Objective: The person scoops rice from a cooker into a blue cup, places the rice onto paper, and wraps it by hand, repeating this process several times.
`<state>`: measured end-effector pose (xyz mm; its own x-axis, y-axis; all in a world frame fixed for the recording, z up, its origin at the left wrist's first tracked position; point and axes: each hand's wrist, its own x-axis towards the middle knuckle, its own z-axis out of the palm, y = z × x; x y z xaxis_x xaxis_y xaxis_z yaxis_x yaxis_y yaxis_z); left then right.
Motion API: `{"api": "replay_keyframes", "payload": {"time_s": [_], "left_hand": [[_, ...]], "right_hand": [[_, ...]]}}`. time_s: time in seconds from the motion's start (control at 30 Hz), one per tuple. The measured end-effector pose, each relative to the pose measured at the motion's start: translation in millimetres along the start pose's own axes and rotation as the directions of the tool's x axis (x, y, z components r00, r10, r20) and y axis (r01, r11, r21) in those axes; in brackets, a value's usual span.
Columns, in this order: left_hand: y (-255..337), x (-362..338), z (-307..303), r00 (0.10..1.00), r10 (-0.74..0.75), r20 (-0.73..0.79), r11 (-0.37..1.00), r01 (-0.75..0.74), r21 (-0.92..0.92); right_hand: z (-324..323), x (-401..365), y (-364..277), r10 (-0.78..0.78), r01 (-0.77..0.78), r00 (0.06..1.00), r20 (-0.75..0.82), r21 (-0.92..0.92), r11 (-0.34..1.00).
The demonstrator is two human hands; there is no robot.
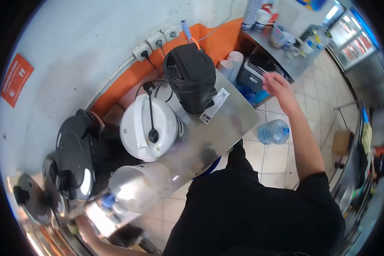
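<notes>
My right hand (278, 87) is raised over the floor at the right, its fingers drawn together. A thin pale strip shows near the fingertips, but I cannot make out whether it is held. Behind that hand sits a black and grey box (251, 77). My left hand (86, 228) is low at the left, smeared by motion, beside a bright white object (101, 218). A translucent plastic tub (138, 187) is close to it at the counter's end. A white rice cooker (147, 128) with a black ladle (152, 128) on its lid stands farther along.
A black appliance (192, 77) and a white label strip (215, 104) are on the metal counter (239, 123). Dark lidded pots (74, 155) line the left wall. A large water bottle (274, 131) lies on the tiled floor. Stacked cups (252, 15) stand on the far table.
</notes>
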<state>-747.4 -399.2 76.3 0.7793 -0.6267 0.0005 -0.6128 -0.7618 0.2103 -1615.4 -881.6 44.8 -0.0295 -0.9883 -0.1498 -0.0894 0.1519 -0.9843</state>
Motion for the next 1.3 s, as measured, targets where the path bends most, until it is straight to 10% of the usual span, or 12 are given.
{"api": "replay_keyframes", "payload": {"time_s": [0.03, 0.13, 0.3, 0.37, 0.5, 0.93, 1.03, 1.13, 1.17, 1.2, 1.23, 1.3], "left_hand": [[124, -43, -34, 0.974, -0.067, -0.216, 0.842, -0.061, -0.536], [386, -122, -54, 0.766, 0.137, -0.628, 0.563, -0.582, -0.587], [713, -201, 99, 0.879, 0.476, -0.033, 0.537, -0.320, -0.780], [757, -194, 161, 0.887, 0.418, -0.195, 0.858, -0.456, -0.237], [733, -155, 178, 0.859, 0.362, -0.361, 0.816, -0.479, -0.323], [730, -152, 152, 0.905, 0.374, -0.201, 0.912, -0.398, -0.097], [730, -178, 151, 0.879, 0.294, -0.376, 0.931, -0.353, -0.095], [700, -255, 208, 0.827, -0.112, -0.551, 0.669, -0.348, -0.657], [666, -293, 260, 0.714, -0.033, -0.700, 0.869, -0.325, -0.373], [638, -339, 311, 0.756, -0.062, -0.651, 0.891, -0.252, -0.378], [605, -400, 356, 0.932, -0.082, -0.353, 0.833, -0.131, -0.538], [551, -527, 414, 0.901, -0.059, 0.430, 0.911, 0.225, -0.345]], "right_hand": [[10, 39, -13, -0.065, 0.061, 0.992, 0.111, 0.041, 0.997], [72, 142, -40, -0.264, 0.232, 0.891, 0.371, 0.127, 0.964], [172, 216, -1, -0.350, 0.115, 0.613, 0.709, 0.358, 0.927], [178, 197, 14, -0.318, -0.016, 0.607, 0.729, 0.411, 0.912], [168, 175, 32, -0.371, -0.071, 0.626, 0.686, 0.523, 0.849], [164, 174, -14, -0.588, 0.662, 0.586, 0.557, 0.091, 0.744], [155, 190, -2, -0.596, 0.583, 0.586, 0.549, 0.225, 0.781], [86, 198, 8, -0.604, 0.711, 0.591, 0.535, 0.009, 0.704], [63, 203, 28, -0.467, 0.566, 0.497, 0.731, 0.135, 0.814], [49, 205, 69, -0.337, 0.142, 0.374, 0.864, 0.306, 0.941], [22, 232, 151, -0.422, 0.629, 0.523, 0.741, -0.001, 0.777], [-48, 227, 236, -0.399, 0.790, 0.554, 0.731, -0.310, 0.528]]}}
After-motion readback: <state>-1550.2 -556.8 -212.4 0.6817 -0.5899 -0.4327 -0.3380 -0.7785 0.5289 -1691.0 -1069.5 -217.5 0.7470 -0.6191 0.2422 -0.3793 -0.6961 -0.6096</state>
